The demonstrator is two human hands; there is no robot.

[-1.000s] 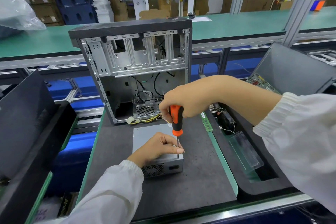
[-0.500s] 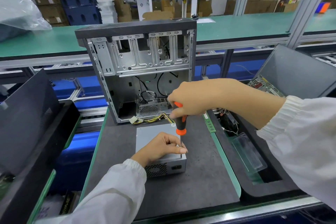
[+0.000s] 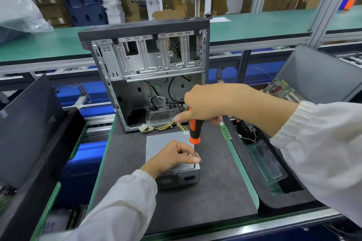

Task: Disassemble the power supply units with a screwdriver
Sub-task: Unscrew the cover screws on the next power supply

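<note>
1. Head view: the power supply unit (image 3: 172, 162), a grey metal box, lies flat on the dark surface (image 3: 215, 197) just in front of the open computer case (image 3: 148, 72), its vented end with the socket facing the person.
2. The right hand (image 3: 205, 105) is curled round the handle of the orange and black screwdriver (image 3: 194, 129), which it holds nearly upright above the unit.
3. The screwdriver's thin shaft runs down to the unit's top face at its near right corner, where the tip touches.
4. The left hand (image 3: 174, 157) rests on top of the unit, its fingers curled and its thumb and fingertips pinching the shaft just above the tip.
5. Yellow and black wires (image 3: 166, 127) trail out of the bottom of the case onto the surface behind the unit.
6. A green memory stick (image 3: 225, 131) lies at the surface's right edge, beside the case.
7. To the right, a dark bin (image 3: 293, 199) holds a clear plastic tray (image 3: 266, 162); a circuit board (image 3: 282, 90) shows further back.
</note>
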